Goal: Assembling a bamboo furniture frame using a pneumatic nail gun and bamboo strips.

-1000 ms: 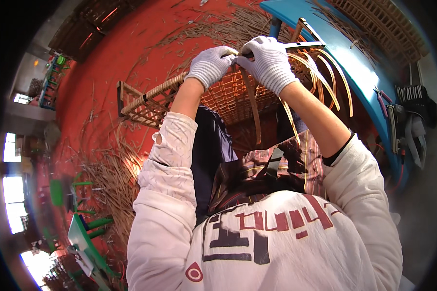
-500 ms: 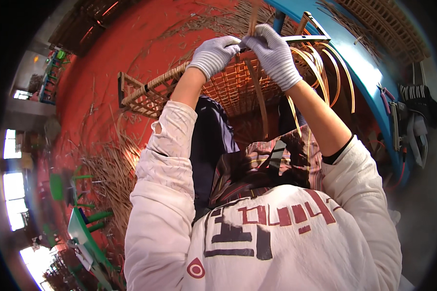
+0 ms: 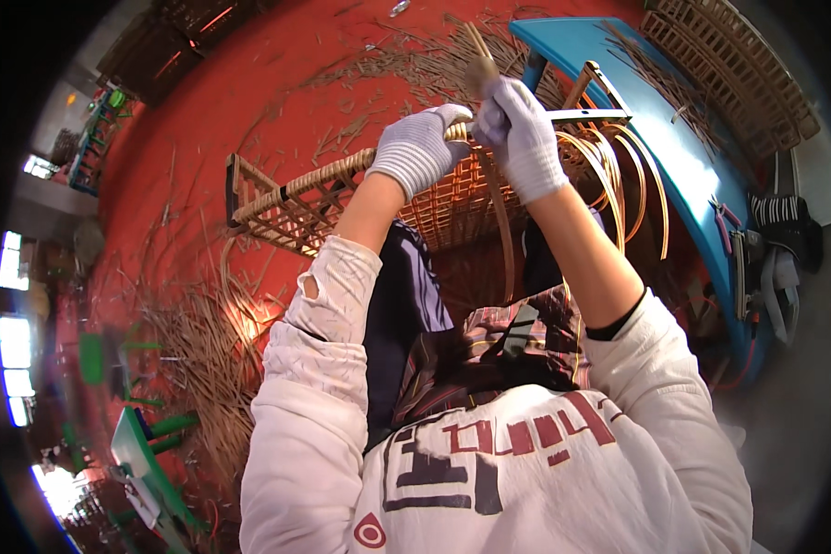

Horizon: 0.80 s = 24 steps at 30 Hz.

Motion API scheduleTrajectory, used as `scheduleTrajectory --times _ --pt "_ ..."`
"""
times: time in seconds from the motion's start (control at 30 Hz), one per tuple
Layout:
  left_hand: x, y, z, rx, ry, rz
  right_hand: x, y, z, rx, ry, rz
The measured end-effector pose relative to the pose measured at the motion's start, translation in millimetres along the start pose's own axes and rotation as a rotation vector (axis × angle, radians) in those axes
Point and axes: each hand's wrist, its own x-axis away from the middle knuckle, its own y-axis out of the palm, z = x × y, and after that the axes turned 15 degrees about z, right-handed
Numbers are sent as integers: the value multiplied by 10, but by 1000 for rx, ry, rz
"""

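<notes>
- The gloved left hand (image 3: 422, 152) is curled around the upper rim of a wicker frame (image 3: 443, 205), thumb along the top.
- The gloved right hand (image 3: 523, 134), just beside it, is closed into a fist; a blurred brown strip (image 3: 481, 76) stands up from it, apparently pinched between thumb and fingers.
- The wicker frame lies ahead of the person's knees, reaching from left of the left hand to the blue table (image 3: 660, 88).
- Judging by its open weave, it should be fairly light: stiff along the wrapped rim (image 3: 328, 175), springier across the mesh. The rim looks the soundest hold; the thin weave could bend or snap under hard pressure.
- The pale cane strands (image 3: 609, 175) looping near its right end look flexible and smooth, likely to whip about; take each close to where it leaves the frame.
- A flat hanging strip (image 3: 503, 235) drops between the knees and looks pliable.
- Whether the wicker frame is a basket wall or a panel, I cannot tell; no contents show.
- A slatted wicker piece (image 3: 729, 78) by the table's far side may be a container; its inside is not clear.
- Pliers (image 3: 725, 220) lie at the table's edge.
</notes>
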Motion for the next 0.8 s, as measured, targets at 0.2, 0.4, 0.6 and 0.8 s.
scheduleTrajectory --times 0.2,0.4,0.6,0.8 --pt "16 26 -45 74 2 110 299 -197 150 211 -86 -5" --pt "-9 65 -10 3 1 133 293 -300 341 421 -182 -69" --pt "54 104 -44 33 76 236 279 -323 474 551 -241 -52" --pt "14 119 -85 99 96 215 261 -343 504 595 -352 -75"
